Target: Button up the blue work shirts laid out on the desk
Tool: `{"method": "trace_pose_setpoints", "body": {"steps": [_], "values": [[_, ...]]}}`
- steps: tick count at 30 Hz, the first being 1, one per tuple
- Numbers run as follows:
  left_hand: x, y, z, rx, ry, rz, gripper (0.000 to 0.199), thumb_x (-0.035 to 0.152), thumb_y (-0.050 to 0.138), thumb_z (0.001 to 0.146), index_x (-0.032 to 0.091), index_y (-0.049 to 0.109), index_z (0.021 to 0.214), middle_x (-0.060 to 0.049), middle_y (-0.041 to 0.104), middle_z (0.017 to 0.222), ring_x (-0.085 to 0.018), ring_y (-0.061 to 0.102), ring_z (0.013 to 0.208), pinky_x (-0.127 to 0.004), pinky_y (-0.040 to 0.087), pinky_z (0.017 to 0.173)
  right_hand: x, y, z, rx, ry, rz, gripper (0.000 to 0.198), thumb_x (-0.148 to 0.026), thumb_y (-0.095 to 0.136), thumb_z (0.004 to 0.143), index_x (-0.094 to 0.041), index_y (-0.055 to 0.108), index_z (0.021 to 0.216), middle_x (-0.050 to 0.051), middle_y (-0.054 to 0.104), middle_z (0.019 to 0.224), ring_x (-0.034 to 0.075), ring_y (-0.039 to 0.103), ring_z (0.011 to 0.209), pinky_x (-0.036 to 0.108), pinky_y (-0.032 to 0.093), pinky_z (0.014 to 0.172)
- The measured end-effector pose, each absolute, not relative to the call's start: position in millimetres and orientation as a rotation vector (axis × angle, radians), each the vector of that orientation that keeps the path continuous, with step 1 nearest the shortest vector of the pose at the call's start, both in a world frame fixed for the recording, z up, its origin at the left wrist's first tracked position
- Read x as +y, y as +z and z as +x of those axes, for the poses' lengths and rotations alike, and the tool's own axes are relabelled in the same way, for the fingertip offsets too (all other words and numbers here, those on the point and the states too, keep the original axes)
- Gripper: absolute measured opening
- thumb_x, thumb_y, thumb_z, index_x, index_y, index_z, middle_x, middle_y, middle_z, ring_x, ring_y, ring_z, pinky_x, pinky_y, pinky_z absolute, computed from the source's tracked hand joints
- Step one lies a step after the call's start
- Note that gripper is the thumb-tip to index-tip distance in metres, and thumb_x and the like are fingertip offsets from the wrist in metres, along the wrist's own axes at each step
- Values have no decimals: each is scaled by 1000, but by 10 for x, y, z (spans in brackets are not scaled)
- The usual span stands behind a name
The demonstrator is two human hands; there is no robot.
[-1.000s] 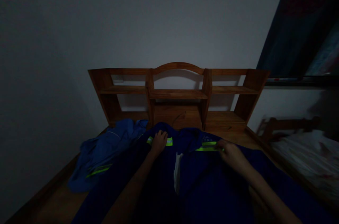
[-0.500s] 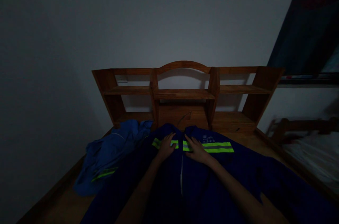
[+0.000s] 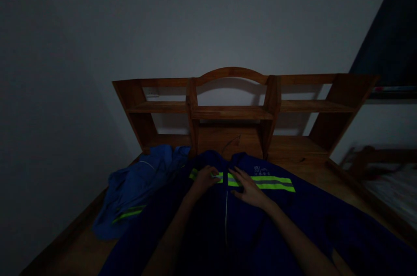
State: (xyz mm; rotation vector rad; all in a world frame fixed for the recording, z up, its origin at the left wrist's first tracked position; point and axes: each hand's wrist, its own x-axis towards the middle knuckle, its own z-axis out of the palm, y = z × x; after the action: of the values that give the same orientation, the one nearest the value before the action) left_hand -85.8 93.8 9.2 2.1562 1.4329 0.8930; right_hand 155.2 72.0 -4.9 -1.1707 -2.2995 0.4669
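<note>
A dark blue jacket (image 3: 208, 219) with yellow-green reflective bands lies spread out, its collar away from me and its front zip running down the middle. My left hand (image 3: 204, 180) is over the chest band left of the zip, fingers bent and thumb apart from them. On the other side of the zip, my right hand (image 3: 250, 190) rests at the right chest band, open with its fingers stretched towards the collar. Neither hand visibly grips the cloth. White print (image 3: 260, 171) shows above the right band.
A crumpled lighter blue garment (image 3: 130, 189) with a reflective strip lies to the left. Behind the jacket, a wooden shelf unit (image 3: 232, 113) stands against the wall (image 3: 195, 19). Wooden furniture with pale cloth (image 3: 395, 189) is at the far right. The room is dim.
The view has shifted slightly closer to the shelf. My left fingers are more bent than before, and my right hand has moved slightly right. The jacket lies much the same.
</note>
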Motion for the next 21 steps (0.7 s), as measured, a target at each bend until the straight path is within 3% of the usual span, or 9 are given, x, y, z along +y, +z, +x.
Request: {"method": "trace_pose_setpoints", "body": {"steps": [2,5,8,11,16,21], "values": [[912,89,-890,1321,778,2067,23,26,72,69,17,65,88,-2,63,87,-14,58,75,-24,45,70,699,-25,1540,-2276,520,-1083,69,-20,58,71,-24,38,137,8,25,150,23,26,137,41,26,110],[892,54,-887,1266,723,1980,23,26,74,66,15,64,84,-1,64,79,-14,58,73,-22,42,65,660,29,1516,-2247,549,-993,40,-10,53,67,-20,59,105,6,30,147,20,32,134,36,32,106],[876,35,-858,1259,732,1940,17,25,72,65,15,64,76,1,61,69,-13,56,67,-22,39,61,610,110,1497,-2280,527,-979,27,-6,48,67,-20,63,84,3,40,142,18,42,128,31,37,102],[854,55,-836,1244,770,1890,15,26,69,67,15,61,74,1,61,66,-13,56,63,-22,40,58,548,221,1493,-2360,450,-1013,31,-5,45,69,-21,67,83,0,51,133,17,50,120,30,38,101],[880,182,-721,1154,828,1488,25,37,67,68,16,54,73,1,61,57,-13,57,50,-26,46,52,473,371,1530,-2470,364,-1088,32,-10,45,72,-23,72,82,-3,49,136,19,53,116,32,38,101],[908,230,-513,1146,868,1434,34,45,69,65,16,56,75,-1,66,63,-16,63,58,-29,51,59,507,317,1587,-2398,443,-1070,36,-9,44,73,-25,74,86,-2,52,133,17,55,114,29,41,98]]}}
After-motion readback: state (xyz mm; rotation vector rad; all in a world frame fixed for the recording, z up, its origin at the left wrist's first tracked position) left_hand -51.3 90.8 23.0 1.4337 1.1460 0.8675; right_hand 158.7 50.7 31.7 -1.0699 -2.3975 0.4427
